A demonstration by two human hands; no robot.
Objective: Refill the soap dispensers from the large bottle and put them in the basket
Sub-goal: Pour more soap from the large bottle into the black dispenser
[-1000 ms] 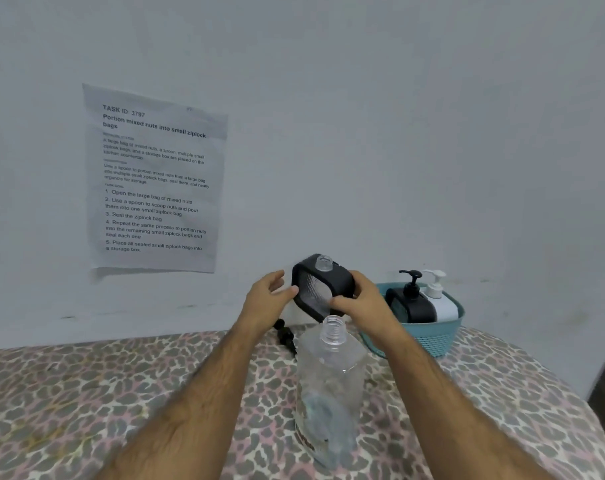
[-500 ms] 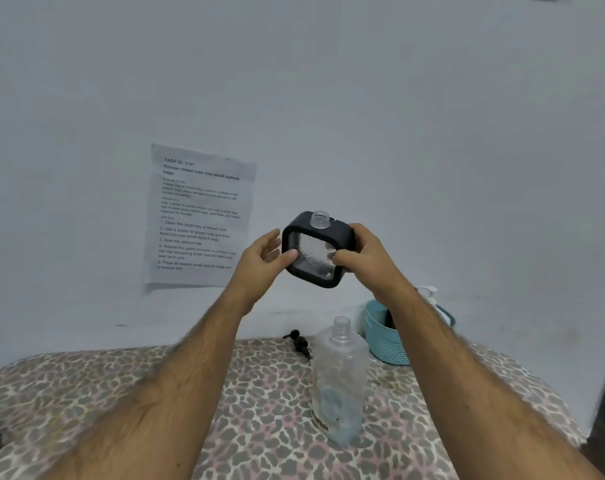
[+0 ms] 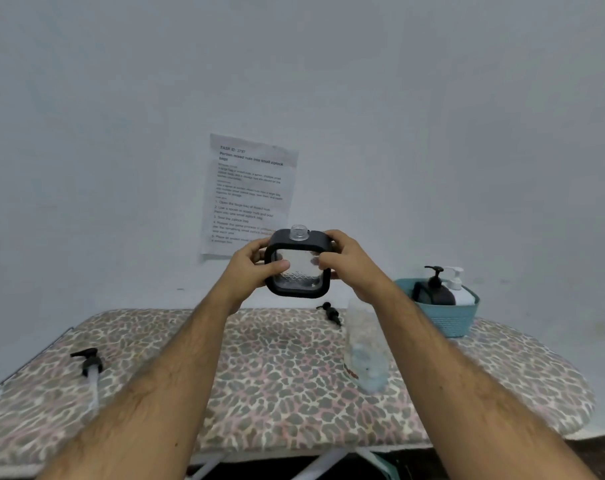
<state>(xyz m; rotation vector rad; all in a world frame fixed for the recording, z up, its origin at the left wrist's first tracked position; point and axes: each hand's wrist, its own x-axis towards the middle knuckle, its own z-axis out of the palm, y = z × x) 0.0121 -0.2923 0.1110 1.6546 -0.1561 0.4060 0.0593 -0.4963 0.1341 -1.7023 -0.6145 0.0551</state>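
From the head camera, both hands held a square black-framed dispenser (image 3: 297, 263) up in front of the wall — upright, its clear neck uncapped. The left hand (image 3: 249, 270) gripped its left edge with the thumb across the clear face; the right hand (image 3: 346, 265) gripped the right edge likewise. Below, the large clear bottle (image 3: 365, 355) stood open on the leopard-print table (image 3: 277, 375), partly behind the right forearm. A teal basket (image 3: 448, 318) at the far right held a black dispenser (image 3: 436, 292) and a white dispenser (image 3: 460, 289). Two loose pumps lay on the table — one (image 3: 330, 311) near the bottle, one (image 3: 90, 367) far left.
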